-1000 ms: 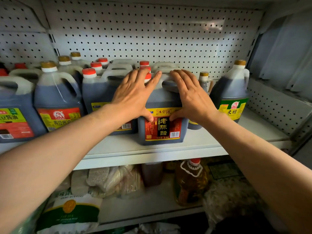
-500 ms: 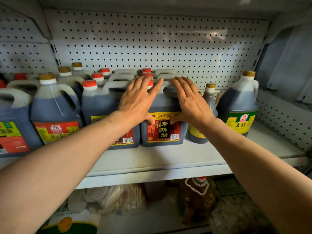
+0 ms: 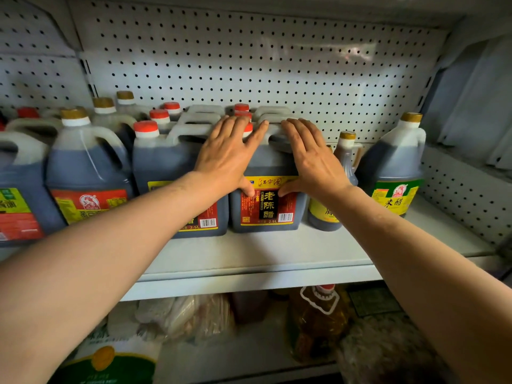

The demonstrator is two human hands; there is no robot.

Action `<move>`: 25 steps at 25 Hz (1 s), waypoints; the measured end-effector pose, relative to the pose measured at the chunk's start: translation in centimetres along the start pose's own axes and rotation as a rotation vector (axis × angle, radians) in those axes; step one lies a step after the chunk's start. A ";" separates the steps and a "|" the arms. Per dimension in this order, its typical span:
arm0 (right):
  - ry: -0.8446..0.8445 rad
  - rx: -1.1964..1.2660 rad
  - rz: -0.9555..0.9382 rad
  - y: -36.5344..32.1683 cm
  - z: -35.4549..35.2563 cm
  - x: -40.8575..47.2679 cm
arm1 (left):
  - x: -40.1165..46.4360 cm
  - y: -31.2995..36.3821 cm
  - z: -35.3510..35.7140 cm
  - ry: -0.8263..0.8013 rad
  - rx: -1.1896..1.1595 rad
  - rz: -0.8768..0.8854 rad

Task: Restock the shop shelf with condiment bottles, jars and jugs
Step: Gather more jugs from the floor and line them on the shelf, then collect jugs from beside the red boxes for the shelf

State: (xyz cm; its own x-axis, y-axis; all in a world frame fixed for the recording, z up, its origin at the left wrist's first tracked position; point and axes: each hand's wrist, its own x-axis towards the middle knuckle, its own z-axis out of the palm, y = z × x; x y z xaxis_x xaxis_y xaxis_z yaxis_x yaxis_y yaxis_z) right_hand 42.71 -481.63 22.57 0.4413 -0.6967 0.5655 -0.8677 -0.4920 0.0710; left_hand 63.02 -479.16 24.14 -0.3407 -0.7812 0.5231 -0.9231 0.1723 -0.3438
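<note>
Pushed further back since the earlier frames, the vinegar jug (image 3: 267,200) under the person's palms now stands deeper on the shelf (image 3: 249,253), its front level with the matching jug (image 3: 177,184) on its left, and a wider strip of bare shelf shows in front of it.

Largest first: the shelf is backed by a white pegboard (image 3: 249,56) and carries a row of big dark jugs. At the far left is a jug with a green and red label (image 3: 16,206), then one with a gold cap (image 3: 83,176), then the red-capped pair in the middle, and a green-labelled jug (image 3: 393,176) at the far right, set well apart from the pair. More caps show behind the front row, so it runs several deep. A small bottle (image 3: 340,167) stands just beside the pushed jug, on its right.

Both hands lie flat and spread on that jug's upper front. The left hand (image 3: 230,159) has fingers straight across the shoulder and cap; the right hand (image 3: 310,159) has fingers reaching over the handle. Thumbs touch the top of the label. Neither grips anything; they press.

This jug looks nearly placed. The shelf seems largely filled on the left, while bare space remains at the right end and along the front. How much stock is still waiting cannot be told. A lower shelf holds bags (image 3: 188,317) and an oil bottle (image 3: 318,320).
</note>
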 end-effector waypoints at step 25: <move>-0.216 0.169 0.810 -21.0 -4.0 -20.9 | -24.1 -1.0 1.5 -0.393 -1.254 -0.245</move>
State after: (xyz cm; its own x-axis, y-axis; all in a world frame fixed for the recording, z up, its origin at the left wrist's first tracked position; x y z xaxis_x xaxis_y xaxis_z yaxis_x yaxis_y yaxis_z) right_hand 50.84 -454.65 12.56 -0.2521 -0.9426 0.2189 -0.8959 0.1419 -0.4209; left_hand 72.39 -461.43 10.67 -0.2652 -0.9543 0.1376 -0.5637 0.2693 0.7808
